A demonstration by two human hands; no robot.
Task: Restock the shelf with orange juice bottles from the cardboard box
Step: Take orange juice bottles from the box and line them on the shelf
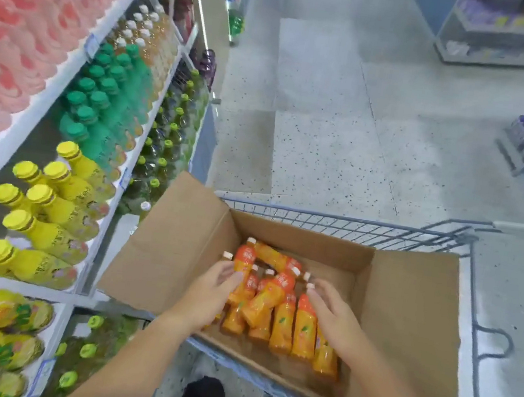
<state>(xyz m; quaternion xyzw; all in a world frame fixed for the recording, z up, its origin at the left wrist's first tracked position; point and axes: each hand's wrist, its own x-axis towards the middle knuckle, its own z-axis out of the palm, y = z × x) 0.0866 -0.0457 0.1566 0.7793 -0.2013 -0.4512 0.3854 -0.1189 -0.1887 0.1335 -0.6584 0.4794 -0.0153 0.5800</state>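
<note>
An open brown cardboard box (298, 240) sits in a blue wire shopping cart (351, 226). A loose heap of small orange juice bottles with white caps (283, 322) lies on the box's bottom. Both hands reach into the box. The left hand (212, 289) has nearly straight fingers laid against the side of one bottle. The right hand (335, 316) is spread flat over the bottles, its fingertips at a white cap. Left of the cart stands the white store shelf (49, 94), which carries yellow-capped bottles (51, 202).
</note>
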